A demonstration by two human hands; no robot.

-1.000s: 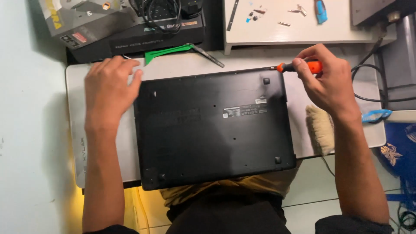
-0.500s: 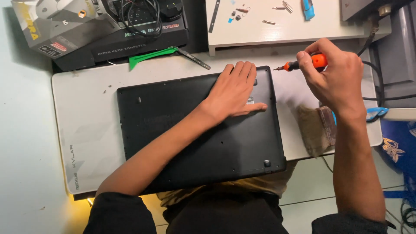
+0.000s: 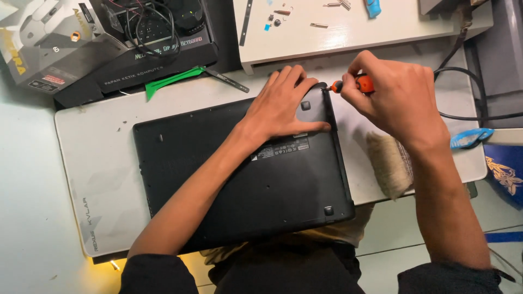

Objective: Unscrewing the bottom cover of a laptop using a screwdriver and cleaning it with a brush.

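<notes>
Risks first. The screwdriver [image 3: 354,84] meets the laptop [image 3: 245,169] at its far right corner, and the tip is very small; if it sits crooked in the screw head it could slip out and score the black base panel or round off the screw. The screw itself is too small to make out. A freed screw could roll off the laptop onto the pale mat [image 3: 98,163] or off the desk edge, since there is no tray beside the corner. The left hand [image 3: 283,106] presses near the same corner, so a slipping tip could jab the fingers [image 3: 297,76], which lie just beside it. The black cable [image 3: 463,92] runs close behind the right hand [image 3: 395,98] and could snag the wrist.

Hands. The left hand lies flat and spread, palm down, on the far right part of the laptop, holding nothing, only pinning it. The right hand is closed around the orange handle of the screwdriver, fingers curled over it, tip pointing left toward the corner. The two hands are near each other but not touching.

Position. The laptop lies upside down on the mat, base panel up, directly under the left hand and just left of the right hand. A brush [image 3: 388,163] lies just right of the laptop; a green pry tool [image 3: 171,80] lies beyond its far edge.
</notes>
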